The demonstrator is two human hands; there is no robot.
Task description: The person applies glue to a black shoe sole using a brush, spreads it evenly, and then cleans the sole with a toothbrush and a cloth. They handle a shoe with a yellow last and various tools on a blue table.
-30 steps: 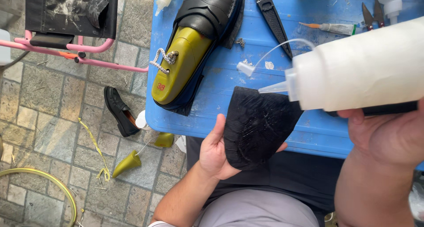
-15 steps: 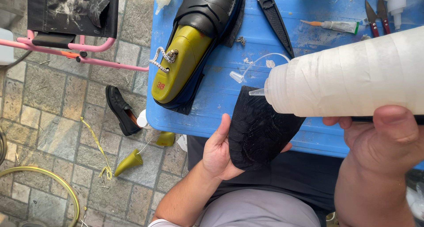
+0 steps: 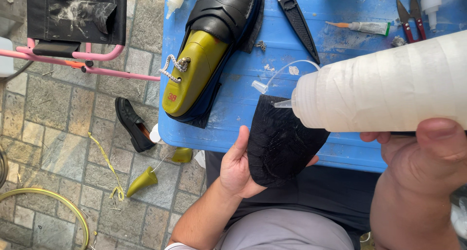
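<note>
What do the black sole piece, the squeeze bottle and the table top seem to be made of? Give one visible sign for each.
Black sole piece: probably rubber, matte, with a roughened face.
Squeeze bottle: translucent whitish plastic, seemingly wrapped in bands of tape.
Table top: likely blue moulded plastic, scuffed and smeared with whitish residue.

Both hands bare: no gloves, rings or watch in view. Left hand (image 3: 238, 165) and forearm uncovered as far as a sliver of pale sleeve edge at the bottom of the frame. Right hand (image 3: 428, 152) and forearm uncovered too. Light grey trousers on the lap. A dark, near-black cloth lies above them, apron-like; its kind unclear.
</note>
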